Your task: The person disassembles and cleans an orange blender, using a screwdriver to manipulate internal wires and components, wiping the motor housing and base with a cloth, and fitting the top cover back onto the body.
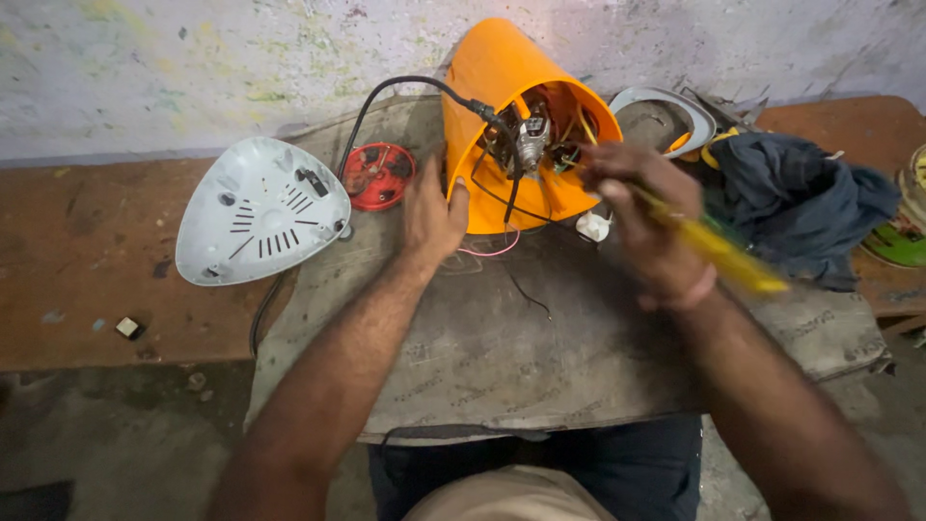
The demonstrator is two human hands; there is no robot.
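An orange appliance housing lies on its side on a grey mat, its open bottom facing me with a motor and wires showing inside. My left hand presses against the housing's left side, steadying it. My right hand grips a yellow-handled screwdriver, whose tip reaches into the opening. The handle is blurred. A black power cord runs into the housing from the left.
A grey triangular base cover lies to the left, with a red round part beside it. A dark blue cloth and a grey-and-orange ring part sit on the right. A small white part rests below the housing.
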